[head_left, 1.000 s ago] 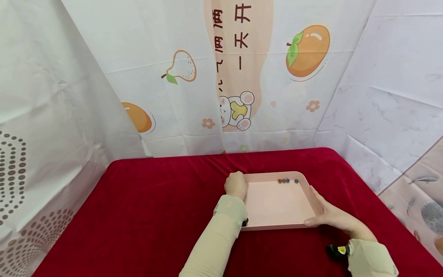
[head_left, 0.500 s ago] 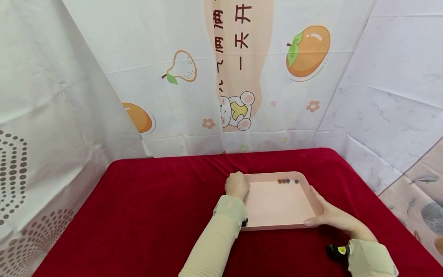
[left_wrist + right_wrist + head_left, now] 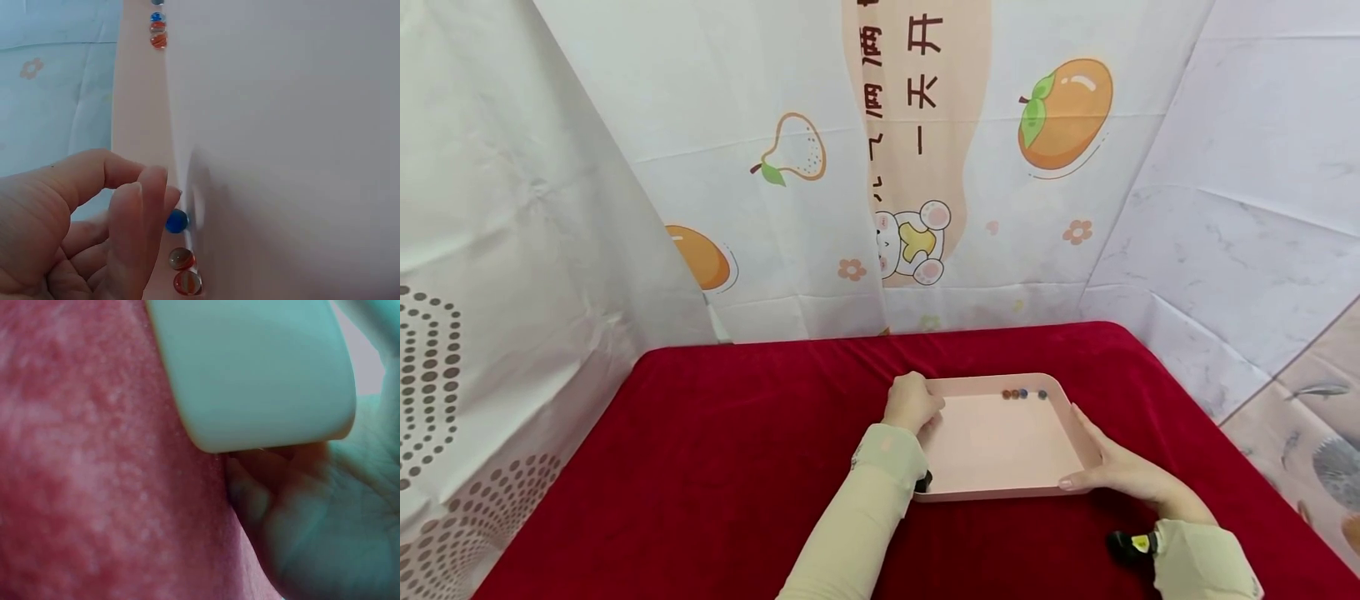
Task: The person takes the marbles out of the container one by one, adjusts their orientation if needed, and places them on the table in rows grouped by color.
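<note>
A shallow pale pink tray (image 3: 1000,446) lies on the red cloth. My left hand (image 3: 913,404) is inside its far left part, palm side down. In the left wrist view the fingers (image 3: 147,206) are loosely bent, and no marble shows between them. A blue marble (image 3: 177,220) sits just beside the fingertips; whether they touch is unclear. Two orange-streaked marbles (image 3: 184,272) lie beyond it along the wall. My right hand (image 3: 1123,475) holds the tray's near right corner, thumb on the front wall, fingers along the right wall. The right wrist view shows that corner (image 3: 262,381) against the palm.
Several orange and blue marbles (image 3: 1015,394) lie along the tray's far wall toward the right, one a little apart. Red cloth (image 3: 737,450) spreads around the tray to the table edges. Printed curtains (image 3: 820,250) stand behind and at both sides.
My left hand's fingers have loosened and spread slightly, and its forearm has shifted a little to the left. The right hand, tray and far-wall marbles stay in place.
</note>
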`<state>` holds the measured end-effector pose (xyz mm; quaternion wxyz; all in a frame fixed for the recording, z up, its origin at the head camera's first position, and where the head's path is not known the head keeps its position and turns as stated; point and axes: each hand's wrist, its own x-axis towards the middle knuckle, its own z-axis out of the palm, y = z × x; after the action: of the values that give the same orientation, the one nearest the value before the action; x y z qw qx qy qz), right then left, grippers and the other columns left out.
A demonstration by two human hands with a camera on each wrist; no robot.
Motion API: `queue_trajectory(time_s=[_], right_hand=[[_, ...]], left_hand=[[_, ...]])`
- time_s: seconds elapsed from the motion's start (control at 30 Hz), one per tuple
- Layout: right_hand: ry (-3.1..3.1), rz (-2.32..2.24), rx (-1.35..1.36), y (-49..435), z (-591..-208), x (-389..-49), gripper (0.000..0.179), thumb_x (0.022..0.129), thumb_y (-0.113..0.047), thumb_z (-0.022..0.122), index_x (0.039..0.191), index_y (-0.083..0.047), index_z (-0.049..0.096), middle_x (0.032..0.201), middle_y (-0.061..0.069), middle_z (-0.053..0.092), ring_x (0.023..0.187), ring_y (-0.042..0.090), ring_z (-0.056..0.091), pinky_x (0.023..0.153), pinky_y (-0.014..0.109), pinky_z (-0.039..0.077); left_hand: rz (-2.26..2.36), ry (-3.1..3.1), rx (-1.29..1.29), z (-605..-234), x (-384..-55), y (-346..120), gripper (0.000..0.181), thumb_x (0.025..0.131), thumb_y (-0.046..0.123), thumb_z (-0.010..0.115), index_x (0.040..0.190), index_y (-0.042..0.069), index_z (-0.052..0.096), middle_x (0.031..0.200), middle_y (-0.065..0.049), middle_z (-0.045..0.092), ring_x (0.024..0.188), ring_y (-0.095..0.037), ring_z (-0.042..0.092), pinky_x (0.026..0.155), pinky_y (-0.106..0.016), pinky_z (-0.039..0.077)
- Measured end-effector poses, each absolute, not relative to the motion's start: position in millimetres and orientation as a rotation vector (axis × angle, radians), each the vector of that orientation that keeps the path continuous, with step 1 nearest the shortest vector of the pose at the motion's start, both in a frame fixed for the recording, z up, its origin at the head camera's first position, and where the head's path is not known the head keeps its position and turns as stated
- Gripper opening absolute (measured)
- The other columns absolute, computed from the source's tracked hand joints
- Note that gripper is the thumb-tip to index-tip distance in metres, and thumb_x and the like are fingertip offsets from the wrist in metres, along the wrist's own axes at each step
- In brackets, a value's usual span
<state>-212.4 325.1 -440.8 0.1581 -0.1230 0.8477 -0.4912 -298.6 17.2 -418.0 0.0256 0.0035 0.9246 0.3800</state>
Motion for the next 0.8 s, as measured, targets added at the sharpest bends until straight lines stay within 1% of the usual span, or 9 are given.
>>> queue_trajectory(time_s=[0.1, 0.17, 0.23, 0.3, 0.4, 0.63, 0.8], right_hand=[[2.421, -1.415, -0.364, 325, -441, -212, 0.113, 0.081, -0.014, 0.074, 0.158, -0.004, -0.010, 0.162, 0.028, -0.007, 0.138, 0.047, 0.008, 0.105, 0.070, 0.021], [2.424, -1.415, -0.366, 324, -441, -212, 0.113, 0.081, -0.014, 0.074, 0.158, -0.005, -0.009, 0.162, 0.029, -0.006, 0.138, 0.047, 0.008, 0.105, 0.070, 0.021], [2.425, -1.413, -0.362, 323, -440, -212, 0.113, 0.081, -0.014, 0.074, 0.158, -0.005, -0.009, 0.162, 0.029, -0.006, 0.138, 0.047, 0.009, 0.105, 0.071, 0.021], [2.430, -1.407, -0.359, 323, -440, -212, 0.113, 0.081, -0.014, 0.074, 0.158, -0.005, -0.009, 0.162, 0.029, -0.006, 0.138, 0.047, 0.009, 0.105, 0.071, 0.021], [2.433, -1.401, -0.355, 323, -440, -212, 0.113, 0.081, -0.014, 0.074, 0.158, -0.004, -0.009, 0.162, 0.029, -0.006, 0.138, 0.047, 0.009, 0.104, 0.071, 0.022], [2.423, -1.399, -0.321, 323, -440, -212, 0.114, 0.081, -0.016, 0.074, 0.158, -0.005, -0.010, 0.162, 0.028, -0.007, 0.138, 0.047, 0.008, 0.105, 0.072, 0.018], [2.419, -1.389, -0.300, 324, -439, -211, 0.115, 0.081, -0.017, 0.075, 0.158, -0.005, -0.011, 0.162, 0.028, -0.007, 0.138, 0.046, 0.007, 0.106, 0.072, 0.017]], left_hand=[[1.265, 2.773, 0.011, -417, -299, 15, 0.019, 0.085, 0.007, 0.070, 0.067, 0.007, 0.065, 0.056, -0.007, 0.065, 0.044, -0.014, 0.061, 0.040, -0.022, 0.047], [1.327, 2.727, 0.022, -417, -299, 13, 0.009, 0.085, 0.006, 0.071, 0.077, 0.007, 0.067, 0.063, -0.006, 0.067, 0.049, -0.014, 0.064, 0.042, -0.022, 0.050], [1.389, 2.680, 0.039, -416, -300, 11, 0.003, 0.086, 0.006, 0.071, 0.084, 0.007, 0.067, 0.069, -0.004, 0.068, 0.054, -0.015, 0.067, 0.045, -0.023, 0.052], [1.448, 2.625, 0.062, -415, -300, 9, 0.005, 0.086, 0.006, 0.071, 0.089, 0.006, 0.068, 0.076, -0.003, 0.069, 0.060, -0.017, 0.070, 0.048, -0.024, 0.054], [1.511, 2.556, 0.115, -413, -300, 7, 0.008, 0.085, 0.006, 0.072, 0.092, 0.007, 0.068, 0.082, -0.004, 0.070, 0.066, -0.020, 0.072, 0.050, -0.026, 0.055], [1.507, 2.503, 0.231, -405, -298, 8, 0.010, 0.086, 0.009, 0.075, 0.095, 0.008, 0.069, 0.085, -0.004, 0.071, 0.072, -0.024, 0.074, 0.051, -0.029, 0.057], [1.544, 2.472, 0.266, -398, -296, 9, 0.022, 0.087, 0.009, 0.074, 0.108, 0.003, 0.072, 0.091, -0.005, 0.072, 0.077, -0.026, 0.074, 0.055, -0.032, 0.059]])
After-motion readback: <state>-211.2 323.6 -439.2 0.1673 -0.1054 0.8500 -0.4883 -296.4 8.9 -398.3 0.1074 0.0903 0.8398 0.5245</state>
